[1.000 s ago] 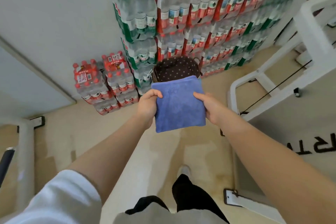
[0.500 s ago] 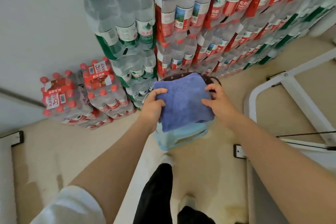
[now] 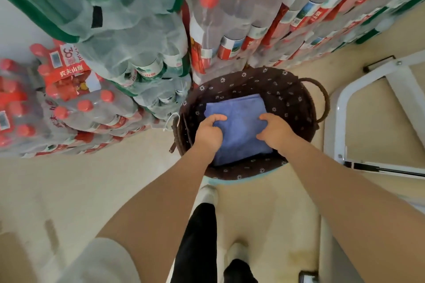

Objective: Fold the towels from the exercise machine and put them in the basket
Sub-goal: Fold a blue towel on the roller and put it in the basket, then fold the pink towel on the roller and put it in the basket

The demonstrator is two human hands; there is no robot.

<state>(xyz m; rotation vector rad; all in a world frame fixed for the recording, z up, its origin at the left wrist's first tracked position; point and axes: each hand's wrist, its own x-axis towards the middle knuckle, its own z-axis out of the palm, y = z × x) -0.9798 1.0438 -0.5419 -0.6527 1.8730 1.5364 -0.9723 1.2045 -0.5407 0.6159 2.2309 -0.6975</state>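
Observation:
A folded blue towel (image 3: 239,122) lies flat inside a dark brown wicker basket (image 3: 296,99) with a flower-dotted lining. My left hand (image 3: 210,132) grips the towel's left edge and my right hand (image 3: 274,131) grips its right edge, both reaching down into the basket. The basket stands on a pale blue stool (image 3: 232,182), only a sliver of which shows under its near rim. The towel's near edge is partly hidden behind my wrists.
Tall stacks of shrink-wrapped water bottles (image 3: 142,30) rise right behind and left of the basket. A white exercise machine frame (image 3: 340,108) stands to the right on the beige floor. My legs and shoes (image 3: 207,195) are below the basket.
I have stepped closer and lowered the folded towel from above the basket rim down into the basket. Both hands still hold its edges.

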